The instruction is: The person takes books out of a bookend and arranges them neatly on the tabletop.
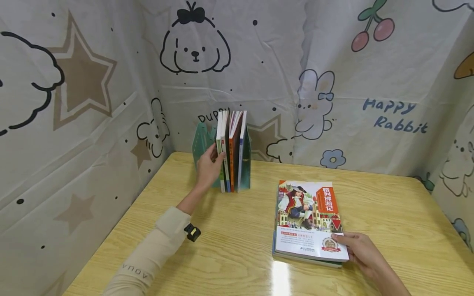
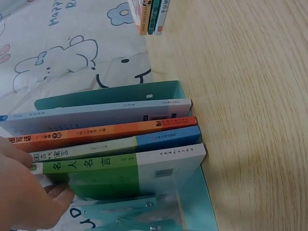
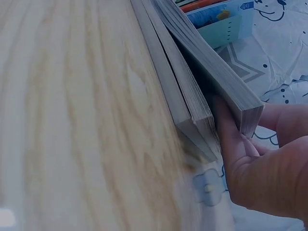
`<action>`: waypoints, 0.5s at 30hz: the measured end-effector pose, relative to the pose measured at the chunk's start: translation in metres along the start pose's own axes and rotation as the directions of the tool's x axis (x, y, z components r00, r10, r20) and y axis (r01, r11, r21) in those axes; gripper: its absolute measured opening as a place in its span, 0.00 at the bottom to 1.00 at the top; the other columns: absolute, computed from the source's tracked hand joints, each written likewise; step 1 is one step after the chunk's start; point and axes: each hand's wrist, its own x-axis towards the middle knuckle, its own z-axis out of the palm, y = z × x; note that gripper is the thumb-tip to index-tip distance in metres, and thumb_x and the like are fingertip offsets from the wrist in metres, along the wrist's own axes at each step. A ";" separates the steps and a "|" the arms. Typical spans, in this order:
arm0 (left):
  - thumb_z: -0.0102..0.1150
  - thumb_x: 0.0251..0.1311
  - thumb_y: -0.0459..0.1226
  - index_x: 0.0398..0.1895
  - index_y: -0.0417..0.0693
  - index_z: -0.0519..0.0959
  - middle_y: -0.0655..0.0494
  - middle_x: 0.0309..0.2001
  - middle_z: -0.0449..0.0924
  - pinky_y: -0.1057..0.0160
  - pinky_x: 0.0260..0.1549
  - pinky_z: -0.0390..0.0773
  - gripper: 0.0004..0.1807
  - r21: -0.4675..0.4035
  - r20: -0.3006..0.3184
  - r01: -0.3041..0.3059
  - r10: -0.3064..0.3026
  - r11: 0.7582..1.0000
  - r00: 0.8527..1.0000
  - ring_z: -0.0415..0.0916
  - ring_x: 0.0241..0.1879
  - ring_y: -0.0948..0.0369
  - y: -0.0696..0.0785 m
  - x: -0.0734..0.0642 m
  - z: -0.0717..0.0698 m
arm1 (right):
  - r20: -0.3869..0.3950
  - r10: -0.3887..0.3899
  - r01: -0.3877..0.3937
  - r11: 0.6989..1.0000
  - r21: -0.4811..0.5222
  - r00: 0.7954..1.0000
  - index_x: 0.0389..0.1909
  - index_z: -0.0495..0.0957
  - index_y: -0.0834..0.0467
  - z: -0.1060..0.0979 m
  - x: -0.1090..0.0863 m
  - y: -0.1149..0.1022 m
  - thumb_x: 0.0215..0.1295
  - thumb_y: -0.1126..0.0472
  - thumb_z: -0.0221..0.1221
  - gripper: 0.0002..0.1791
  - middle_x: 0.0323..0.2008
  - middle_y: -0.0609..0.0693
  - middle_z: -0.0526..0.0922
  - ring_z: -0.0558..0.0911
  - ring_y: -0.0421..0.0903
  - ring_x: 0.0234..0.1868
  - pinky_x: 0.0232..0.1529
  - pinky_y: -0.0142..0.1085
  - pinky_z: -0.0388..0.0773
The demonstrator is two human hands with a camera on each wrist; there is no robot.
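Note:
My left hand point(image 1: 208, 166) pinches the green-and-white spined book point(image 2: 96, 173), and perhaps the blue-and-white one point(image 2: 166, 139) beside it. Both stand upright in a teal bookend point(image 1: 244, 174), next to an orange-spined book point(image 2: 103, 132) and a pale blue one point(image 2: 91, 113). Across the table, a book with a costumed figure on its cover point(image 1: 307, 222) tops a small stack. My right hand point(image 1: 364, 253) grips its near right corner, thumb on the cover and fingers underneath. In the right wrist view, a gap parts this book from the lower books point(image 3: 166, 79).
The wooden table point(image 1: 222, 250) carries both book groups, the bookend at the back left and the stack nearer the front right. A printed cloth point(image 1: 266, 90) hangs behind and along both sides. A small black device point(image 1: 192, 232) sits on the left wrist.

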 end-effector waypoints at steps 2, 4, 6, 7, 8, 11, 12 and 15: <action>0.55 0.73 0.40 0.69 0.37 0.70 0.40 0.58 0.78 0.56 0.51 0.79 0.25 0.017 -0.020 -0.035 0.035 0.999 0.999 0.79 0.55 0.50 -0.002 0.000 0.001 | -0.038 0.015 -0.017 0.999 -0.044 0.999 0.61 0.62 0.85 0.001 0.000 0.000 0.73 0.62 0.57 0.30 0.38 0.57 0.87 0.87 0.47 0.36 0.38 0.40 0.84; 0.54 0.73 0.38 0.60 0.34 0.77 0.40 0.48 0.84 0.60 0.41 0.82 0.19 0.038 -0.045 -0.079 0.081 0.996 0.996 0.83 0.44 0.52 -0.004 -0.001 0.001 | -0.065 0.021 -0.027 0.996 -0.090 0.998 0.60 0.63 0.85 0.002 0.001 0.000 0.73 0.61 0.57 0.31 0.37 0.57 0.86 0.87 0.47 0.36 0.37 0.40 0.84; 0.53 0.73 0.35 0.50 0.32 0.81 0.40 0.38 0.85 0.64 0.27 0.79 0.14 0.052 -0.076 -0.124 0.128 0.991 0.989 0.81 0.30 0.54 -0.007 -0.002 0.001 | -0.085 0.022 -0.034 0.990 -0.134 0.996 0.60 0.63 0.85 0.003 0.002 -0.001 0.73 0.60 0.57 0.31 0.37 0.58 0.86 0.87 0.48 0.36 0.37 0.41 0.84; 0.52 0.73 0.34 0.48 0.32 0.81 0.41 0.34 0.84 0.65 0.21 0.75 0.13 0.053 -0.092 -0.140 0.144 0.989 0.985 0.77 0.24 0.55 -0.009 -0.003 0.001 | -0.091 0.022 -0.036 0.987 -0.157 0.996 0.60 0.63 0.85 0.003 0.002 -0.001 0.73 0.60 0.58 0.31 0.37 0.58 0.86 0.87 0.48 0.36 0.37 0.41 0.84; 0.51 0.72 0.32 0.46 0.31 0.81 0.41 0.31 0.83 0.66 0.18 0.70 0.12 0.048 -0.107 -0.151 0.156 0.987 0.982 0.73 0.20 0.56 -0.011 -0.004 0.001 | -0.091 0.017 -0.033 0.983 -0.182 0.996 0.60 0.63 0.85 0.003 0.002 -0.001 0.73 0.59 0.58 0.32 0.37 0.58 0.86 0.87 0.48 0.36 0.37 0.41 0.84; 0.51 0.69 0.30 0.46 0.30 0.81 0.41 0.31 0.84 0.69 0.14 0.65 0.12 0.033 -0.171 -0.173 0.176 0.984 0.969 0.69 0.17 0.59 -0.015 -0.007 -0.001 | -0.134 0.025 -0.057 0.969 -0.242 0.991 0.59 0.66 0.84 0.004 0.003 -0.003 0.71 0.57 0.60 0.33 0.36 0.57 0.87 0.86 0.47 0.35 0.35 0.40 0.84; 0.51 0.68 0.30 0.46 0.31 0.81 0.41 0.33 0.85 0.69 0.14 0.66 0.12 0.029 -0.194 -0.176 0.179 0.984 0.965 0.70 0.17 0.59 -0.017 -0.007 -0.002 | -0.148 0.026 -0.064 0.963 -0.261 0.989 0.59 0.68 0.83 0.004 0.003 -0.003 0.70 0.56 0.62 0.33 0.35 0.56 0.87 0.86 0.47 0.34 0.35 0.40 0.84; 0.53 0.66 0.31 0.46 0.32 0.83 0.41 0.37 0.86 0.68 0.18 0.70 0.12 0.035 -0.260 -0.187 0.190 0.982 0.947 0.77 0.22 0.57 -0.017 -0.008 -0.005 | -0.198 0.018 -0.086 0.936 -0.342 0.980 0.50 0.78 0.77 0.005 0.001 -0.006 0.66 0.52 0.66 0.29 0.30 0.54 0.86 0.85 0.44 0.29 0.30 0.37 0.82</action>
